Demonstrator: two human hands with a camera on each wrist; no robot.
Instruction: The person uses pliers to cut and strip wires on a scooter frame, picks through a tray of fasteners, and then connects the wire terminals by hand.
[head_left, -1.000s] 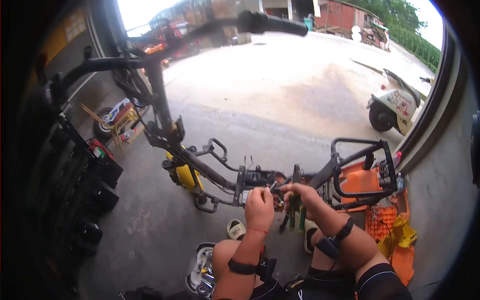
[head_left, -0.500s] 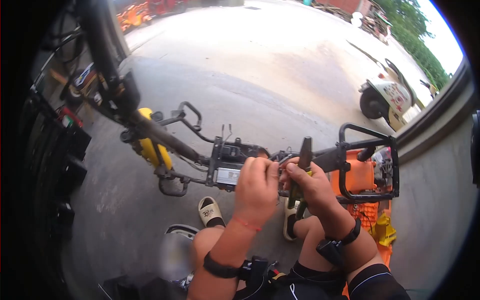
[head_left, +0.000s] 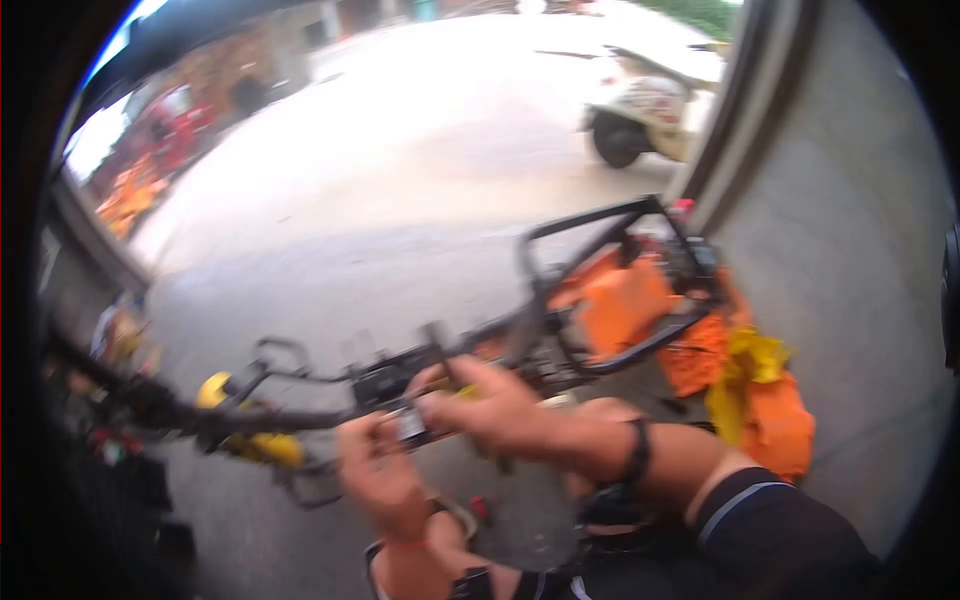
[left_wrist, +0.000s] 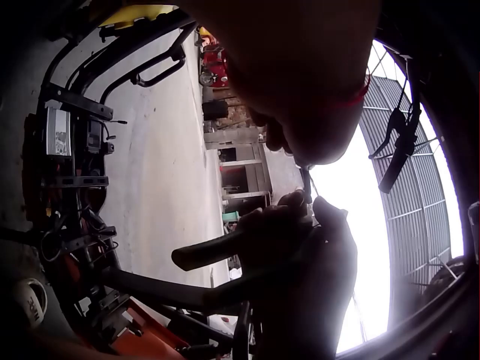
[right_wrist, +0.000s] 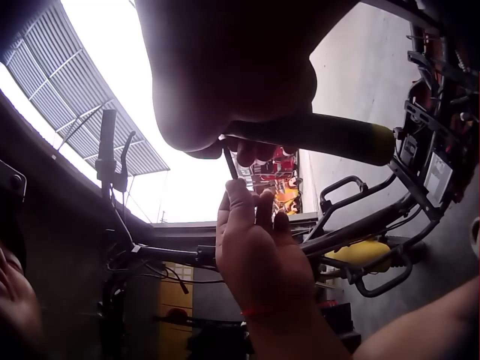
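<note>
Pliers (head_left: 437, 343) sit in my right hand (head_left: 492, 408), its fingers curled round them. My left hand (head_left: 383, 482) is closed to a pinch on a thin dark piece (right_wrist: 230, 162) that runs up to the right fingers. My head view shows both hands before the bike frame (head_left: 300, 419), orange panels (head_left: 625, 307) by its rack.

The left grip (right_wrist: 262, 251) pinches a thin dark piece (right_wrist: 230, 161) below the right grip (right_wrist: 232, 94), which holds a tool (right_wrist: 334, 139).
</note>
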